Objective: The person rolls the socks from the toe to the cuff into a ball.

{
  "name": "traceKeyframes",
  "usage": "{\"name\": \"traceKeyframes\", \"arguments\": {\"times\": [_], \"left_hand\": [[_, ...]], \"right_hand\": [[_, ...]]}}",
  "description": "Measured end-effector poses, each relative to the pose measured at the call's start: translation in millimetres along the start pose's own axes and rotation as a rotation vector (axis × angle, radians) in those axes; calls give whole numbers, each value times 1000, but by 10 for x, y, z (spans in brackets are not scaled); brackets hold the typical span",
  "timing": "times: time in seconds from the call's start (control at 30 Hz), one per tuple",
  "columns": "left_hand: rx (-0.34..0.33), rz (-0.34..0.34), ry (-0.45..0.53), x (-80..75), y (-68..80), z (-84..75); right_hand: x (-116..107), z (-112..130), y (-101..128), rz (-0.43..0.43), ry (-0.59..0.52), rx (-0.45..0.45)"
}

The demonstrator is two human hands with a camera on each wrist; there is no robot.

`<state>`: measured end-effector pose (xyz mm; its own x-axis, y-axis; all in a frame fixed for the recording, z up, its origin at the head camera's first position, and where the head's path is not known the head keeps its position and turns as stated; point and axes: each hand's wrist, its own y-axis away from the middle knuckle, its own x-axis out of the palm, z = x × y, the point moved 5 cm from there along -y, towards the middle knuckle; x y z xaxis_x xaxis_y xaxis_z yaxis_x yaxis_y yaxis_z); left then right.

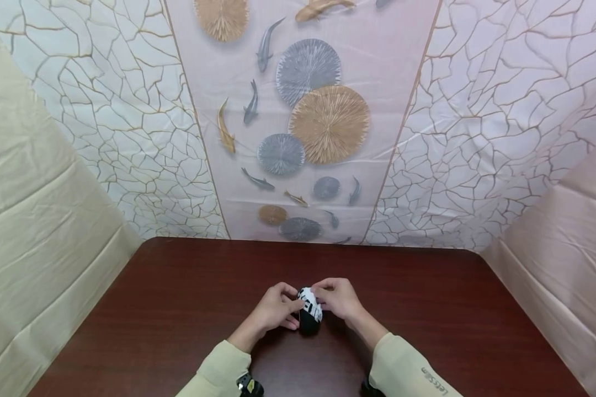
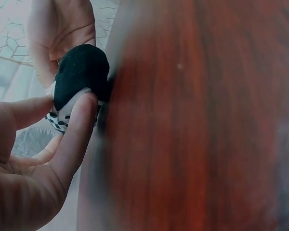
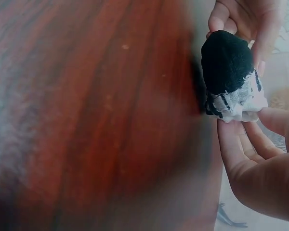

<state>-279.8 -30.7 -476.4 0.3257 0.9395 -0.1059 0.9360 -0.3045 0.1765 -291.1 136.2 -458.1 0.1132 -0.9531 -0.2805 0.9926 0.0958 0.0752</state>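
Note:
A sock bundled into a compact oval [image 1: 309,320] is between the two hands, close over the table. One end is plain black knit; the rest is white with black markings. My left hand [image 1: 272,310] grips its left side, thumb laid across the patterned part. From the right, my right hand [image 1: 341,299] pinches the white far edge between thumb and fingers. In the left wrist view the rounded black end of the sock [image 2: 84,72] shows above the left thumb. The right wrist view shows the white folded edge of the sock [image 3: 238,108] at the right fingertips.
The dark red-brown wooden table [image 1: 198,286] spreads around both hands. Behind it hangs a patterned cloth [image 1: 288,182] with fish and round motifs. Beige fabric walls [image 1: 44,231] slope down on both sides. A dark watch-like device [image 1: 250,385] is at the left sleeve.

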Motion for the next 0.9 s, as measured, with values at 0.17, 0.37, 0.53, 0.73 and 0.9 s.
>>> {"name": "traceKeyframes", "arguments": {"times": [0.17,0.37,0.53,0.73,0.9], "left_hand": [[-3,-10,-11,0,-30,24],[14,-8,-39,-19,-59,-1],[49,-13,-118,-57,-37,-29],[147,-102,-343,-212,67,-152],[268,-304,-683,-444,228,-328]], "right_hand": [[22,-48,-14,-9,9,4],[16,-53,-50,-30,15,7],[-40,-41,-65,-47,55,-37],[-243,55,3,-118,277,-153],[-465,177,159,-158,483,-282]]}}
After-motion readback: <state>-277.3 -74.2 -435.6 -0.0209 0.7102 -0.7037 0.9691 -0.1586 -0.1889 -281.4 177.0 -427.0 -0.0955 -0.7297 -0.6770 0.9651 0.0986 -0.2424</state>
